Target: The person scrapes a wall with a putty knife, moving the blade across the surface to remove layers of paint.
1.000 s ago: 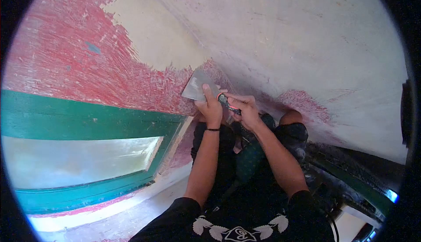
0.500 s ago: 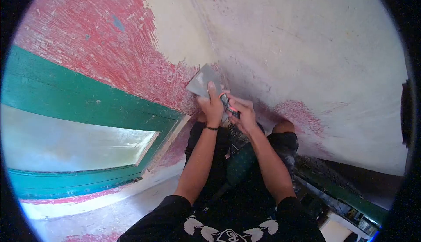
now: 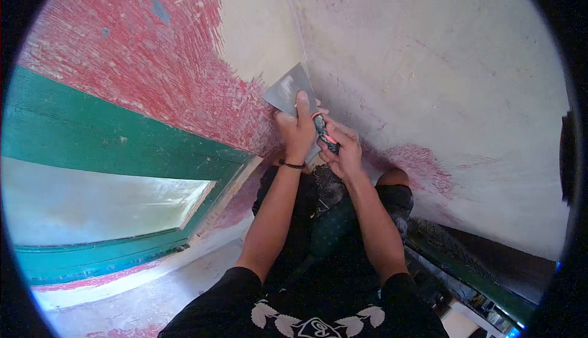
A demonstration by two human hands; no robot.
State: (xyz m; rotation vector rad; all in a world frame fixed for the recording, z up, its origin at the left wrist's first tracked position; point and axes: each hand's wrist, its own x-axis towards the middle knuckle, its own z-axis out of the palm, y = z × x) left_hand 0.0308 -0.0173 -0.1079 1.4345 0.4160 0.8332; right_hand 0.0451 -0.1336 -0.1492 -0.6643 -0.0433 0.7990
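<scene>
A wide grey putty knife (image 3: pixel 290 90) lies against the wall near the corner, its blade over the edge between red scratched paint (image 3: pixel 184 62) and a smooth cream patch (image 3: pixel 248 25). My left hand (image 3: pixel 296 128) presses on the blade, thumb stretched up along it; its other fingers are mostly hidden behind. My right hand (image 3: pixel 345 150) is closed round the dark handle with red-orange parts (image 3: pixel 325 134).
A green wooden frame (image 3: pixel 122 136) with a pale pane (image 3: pixel 104 206) spans the left. The whitish adjoining wall (image 3: pixel 429 62) fills the right, with a red patch (image 3: pixel 419 169). Below right lies a dark green rail (image 3: pixel 490 286). My knees are beneath my hands.
Both hands and the putty knife have moved a little up in the view. The view of the walls and frame has shifted slightly too. The grip looks the same.
</scene>
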